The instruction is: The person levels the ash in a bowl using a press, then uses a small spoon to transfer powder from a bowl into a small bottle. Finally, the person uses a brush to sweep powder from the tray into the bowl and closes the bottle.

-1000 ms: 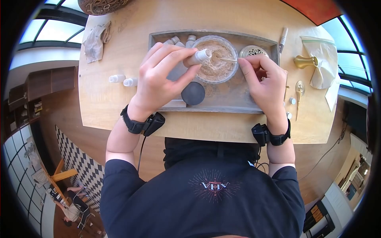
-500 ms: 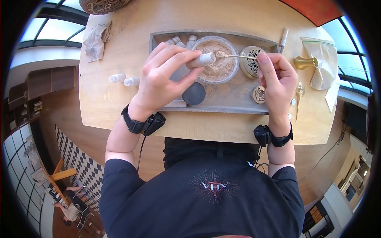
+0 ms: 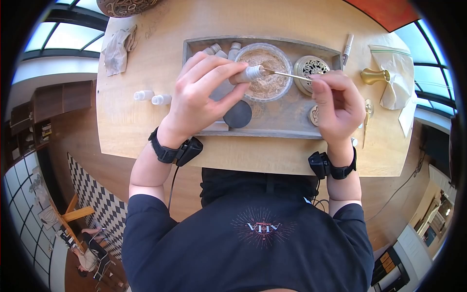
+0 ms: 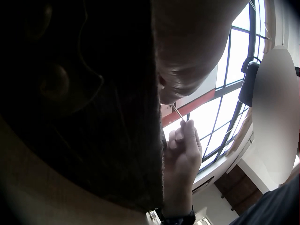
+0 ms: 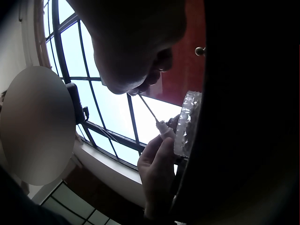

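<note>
Between the fingers and thumb of my left hand [image 3: 200, 90] a small white bottle [image 3: 247, 74] is held tilted, its open mouth facing right. My right hand [image 3: 339, 104] pinches the end of a thin metal spoon [image 3: 294, 76]. The spoon's tip, carrying some powder, is at the bottle's mouth; the right wrist view shows the thin handle [image 5: 149, 108] running down to the bottle [image 5: 166, 131]. Below the bottle stands a round clear tub [image 3: 268, 100] of pale brown powder [image 3: 272, 89]. The tub sits in a grey rectangular tray [image 3: 287, 125].
Inside the tray are a round brass container [image 3: 311, 68] with a pierced lid, a dark disc [image 3: 237, 115], a small brass openwork piece [image 3: 314, 116] and several bottles [image 3: 234, 50]. Two white bottles [image 3: 143, 96] lie left of the tray. A brass vase [image 3: 373, 76] and plastic bag [image 3: 395, 73] lie right.
My right hand has drawn the spoon out of the powder, moving right, and brought its tip to the bottle's mouth. My left hand has shifted the bottle slightly right.
</note>
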The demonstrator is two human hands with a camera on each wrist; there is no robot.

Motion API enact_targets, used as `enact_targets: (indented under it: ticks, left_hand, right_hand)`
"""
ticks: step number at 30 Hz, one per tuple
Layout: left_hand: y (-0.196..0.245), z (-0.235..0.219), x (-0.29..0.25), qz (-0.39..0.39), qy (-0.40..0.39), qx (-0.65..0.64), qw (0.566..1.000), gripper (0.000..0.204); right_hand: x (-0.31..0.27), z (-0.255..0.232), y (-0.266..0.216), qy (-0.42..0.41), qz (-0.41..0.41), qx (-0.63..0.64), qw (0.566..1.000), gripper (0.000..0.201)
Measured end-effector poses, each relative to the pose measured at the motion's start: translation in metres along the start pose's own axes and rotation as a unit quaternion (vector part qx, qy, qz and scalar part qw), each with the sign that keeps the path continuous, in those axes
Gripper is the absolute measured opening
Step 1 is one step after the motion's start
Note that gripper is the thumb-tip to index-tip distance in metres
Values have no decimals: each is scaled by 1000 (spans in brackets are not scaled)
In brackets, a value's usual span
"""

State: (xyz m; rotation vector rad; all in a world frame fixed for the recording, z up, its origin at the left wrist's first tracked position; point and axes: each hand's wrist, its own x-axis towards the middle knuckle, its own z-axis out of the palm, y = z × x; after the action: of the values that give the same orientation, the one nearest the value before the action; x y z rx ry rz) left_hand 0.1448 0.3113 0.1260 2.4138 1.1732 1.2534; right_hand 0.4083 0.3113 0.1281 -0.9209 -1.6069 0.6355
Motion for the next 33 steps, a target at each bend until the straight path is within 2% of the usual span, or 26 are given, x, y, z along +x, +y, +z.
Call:
enact_targets:
  ticks: [2,5,9,15,24,27,30,33]
  left_hand:
    - [0,-1,0,-6,-2,2,1000,37]
    - [1,-1,1,-8,5,3,1000,37]
    - [1,-1,2,-8,8,2,1000,37]
    - [1,-2,1,-6,10,0,1000,37]
    - [-1,-1,0,3,10,4,1000,38]
    - [0,-1,0,6,8,2,1000,39]
    - [1,-2,1,8,6,3,1000,39]
    - [1,0,1,5,10,1,1000,38]
  right_hand:
    - [-2,-1,-1,34,63,14,997,6]
    - [3,1,1,22,92,-56,994,8]
    - [5,5,-1,-77,153,-109,979,11]
    - [2,4,1,-33,264,19,964,14]
    - [7,-5,-8,5,270,125,955,16]
    - [5,-3,-12,-14,261,115,958,14]
    - [0,7,-8,-14,145,53,988,8]
    - [8,1,-7,-47,-82,-100,990,10]
